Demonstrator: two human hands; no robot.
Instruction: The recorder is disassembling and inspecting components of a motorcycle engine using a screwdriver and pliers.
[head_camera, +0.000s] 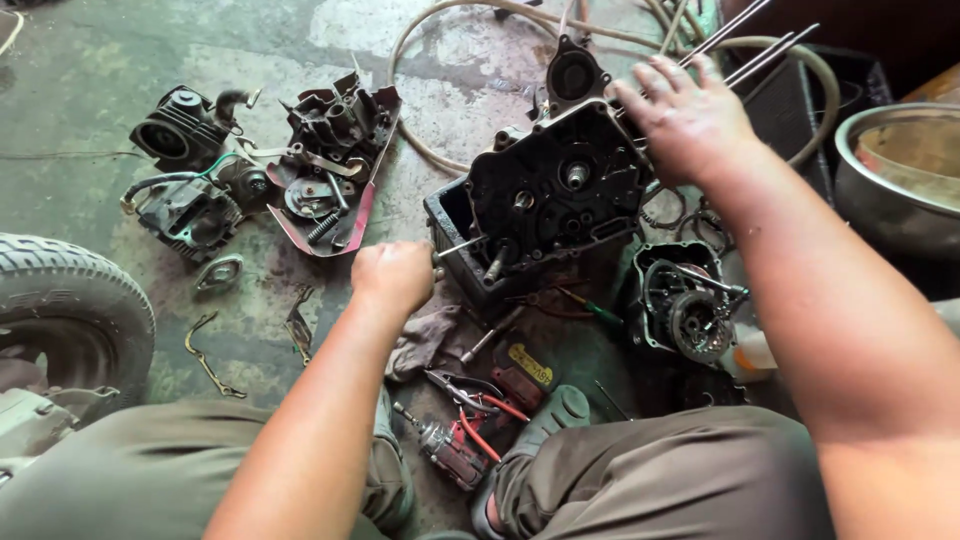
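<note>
Tyre at left edge, only part in frame. Metal basin at right edge, a tan mass inside, can't tell what.

Engine crankcase stands centre on the concrete floor, propped in a black plastic tray; tray contents mostly hidden behind the case. Long studs stick up from its far end.

Right hand lies flat on the case's upper right edge, fingers spread, bracing, not closed around anything.

Left hand is a closed fist on the handle of a thin metal rod tool; the tip touches the case's lower left corner, just over the tray rim.

Clutch-side cover sits right of the tray, open side up, gears and a clutch assembly inside. Red-edged side cover left of centre, open side up, springs and a lever in it. Cylinder and cylinder head further left, touching.

Small stuff near the knees: grey rag, red-handled pliers, green screwdriver, 2 gasket pieces.
</note>
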